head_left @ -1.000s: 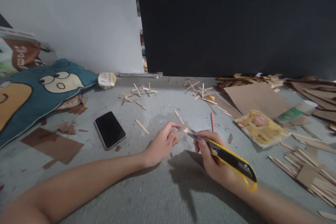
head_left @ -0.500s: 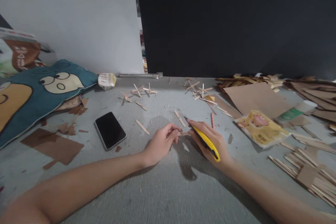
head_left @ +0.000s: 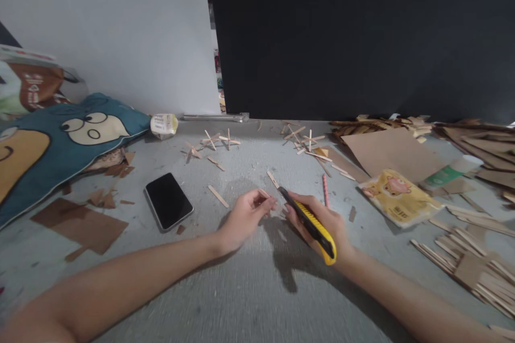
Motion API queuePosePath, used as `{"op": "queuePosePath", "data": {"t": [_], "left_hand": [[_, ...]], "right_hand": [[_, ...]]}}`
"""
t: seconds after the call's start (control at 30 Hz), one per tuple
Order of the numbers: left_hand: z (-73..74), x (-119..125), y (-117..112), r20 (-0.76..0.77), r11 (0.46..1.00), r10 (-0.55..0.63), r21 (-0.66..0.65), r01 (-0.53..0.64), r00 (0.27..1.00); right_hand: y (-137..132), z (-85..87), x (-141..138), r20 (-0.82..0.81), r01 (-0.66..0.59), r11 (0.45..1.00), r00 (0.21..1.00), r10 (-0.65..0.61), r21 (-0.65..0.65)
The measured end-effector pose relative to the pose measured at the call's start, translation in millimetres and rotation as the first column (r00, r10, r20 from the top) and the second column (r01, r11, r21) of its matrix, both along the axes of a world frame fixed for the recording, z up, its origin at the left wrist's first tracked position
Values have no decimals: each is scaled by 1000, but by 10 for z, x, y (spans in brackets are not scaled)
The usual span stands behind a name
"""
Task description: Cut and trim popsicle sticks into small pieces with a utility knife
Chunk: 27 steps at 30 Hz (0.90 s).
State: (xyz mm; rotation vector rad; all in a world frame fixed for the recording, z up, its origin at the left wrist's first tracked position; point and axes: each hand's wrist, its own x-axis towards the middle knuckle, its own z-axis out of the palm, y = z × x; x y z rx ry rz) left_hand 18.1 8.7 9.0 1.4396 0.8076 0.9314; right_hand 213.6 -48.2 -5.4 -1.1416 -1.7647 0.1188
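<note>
My right hand (head_left: 322, 222) is wrapped round a yellow and black box cutter (head_left: 311, 220), its front end pointing up and away to the left. My left hand (head_left: 250, 214) pinches a small wooden craft stick (head_left: 264, 193), mostly hidden by the fingers. Just beyond the cutter's front end lies another craft stick with a slit in it (head_left: 272, 179), partly covered by the cutter. A plain craft stick (head_left: 218, 196) rests on the table left of my left hand. Several crossed-stick pieces (head_left: 229, 140) stand farther back.
A phone (head_left: 169, 201) lies to the left, near a blue cushion (head_left: 96, 128) and cardboard scraps (head_left: 80, 225). On the right are a red striped stick (head_left: 325, 191), a yellow packet (head_left: 398, 196), a green-and-white tube (head_left: 453, 171) and a bundle of craft sticks (head_left: 469, 268). A dark panel (head_left: 362, 37) stands behind.
The cutter has tilted and shifted slightly toward me in my right hand. The stick between my hands has turned in my left fingers, pointing up and away from the right hand.
</note>
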Motion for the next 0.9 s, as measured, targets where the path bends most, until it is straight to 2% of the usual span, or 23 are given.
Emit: {"op": "queuePosePath", "data": {"t": [0.07, 0.17, 0.27, 0.37, 0.47, 0.67, 0.8, 0.9], "left_hand": [[-17, -2, -22, -5, 1000, 14, -14, -14, 1000], [-39, -7, -55, -66, 992, -63, -111, 56, 996], [-45, -8, -47, -120, 989, -92, -129, 76, 988], [-55, 0, -16, -94, 994, -59, -98, 50, 994], [-80, 7, -4, -53, 991, -79, -109, 73, 995], [-72, -16, -11, -40, 986, -131, -108, 126, 991], [-39, -35, -7, -63, 983, -141, -126, 132, 988], [-38, -37, -6, -78, 986, -136, -109, 127, 988]], "right_hand": [[-23, 18, -34, -35, 113, 992, 993, -111, 54], [-74, 42, -50, -60, 144, 985, 989, -138, 99], [-119, 64, -66, -46, 77, 988, 996, -71, 131], [-132, 88, -104, -16, -35, 991, 999, 37, 131], [-116, 116, -126, -13, -108, 989, 994, 110, 106], [-107, 146, -84, 14, -160, 985, 987, 160, 67], [-109, 85, -80, -14, -120, 993, 993, 120, 1], [-93, 48, -96, -38, -152, 988, 988, 152, 1]]}}
